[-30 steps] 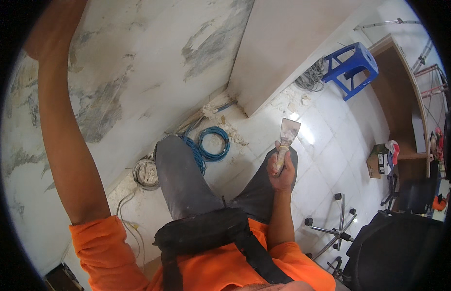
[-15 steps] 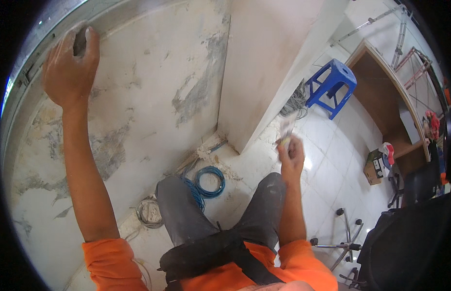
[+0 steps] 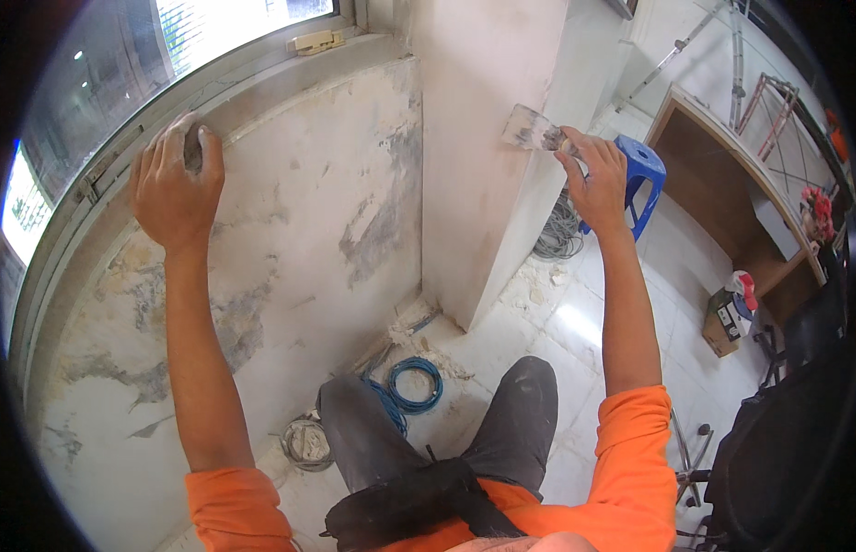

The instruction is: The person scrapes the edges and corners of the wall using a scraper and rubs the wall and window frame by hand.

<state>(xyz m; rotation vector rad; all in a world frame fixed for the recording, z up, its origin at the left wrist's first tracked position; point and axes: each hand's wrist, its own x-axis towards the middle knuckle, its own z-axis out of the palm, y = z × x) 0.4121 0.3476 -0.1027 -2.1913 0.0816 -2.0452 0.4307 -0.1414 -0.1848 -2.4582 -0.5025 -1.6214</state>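
Note:
My left hand [image 3: 178, 179] is at the window sill [image 3: 267, 101], its fingers curled round a dark grey piece [image 3: 196, 149] that is too hidden to name exactly. The wall below the sill [image 3: 290, 202] is pale, with rough grey patches. My right hand [image 3: 593, 175] grips a putty knife [image 3: 529, 131], its wide, stained blade raised at the edge of the pale pillar [image 3: 478, 184]. Whether the blade touches the pillar I cannot tell.
Blue cable coils [image 3: 414, 386] and grey cable [image 3: 558, 235] lie on the dusty tiled floor [image 3: 501, 322]. A blue stool [image 3: 641, 166], wooden desk [image 3: 685, 175], cardboard box [image 3: 727, 322], ladder [image 3: 736, 64] and black chair [image 3: 754, 460] stand at the right.
My right hand has risen from beside my knee to the pillar with the putty knife. The view has tilted up, bringing the window in, and my left hand appears lower in the picture.

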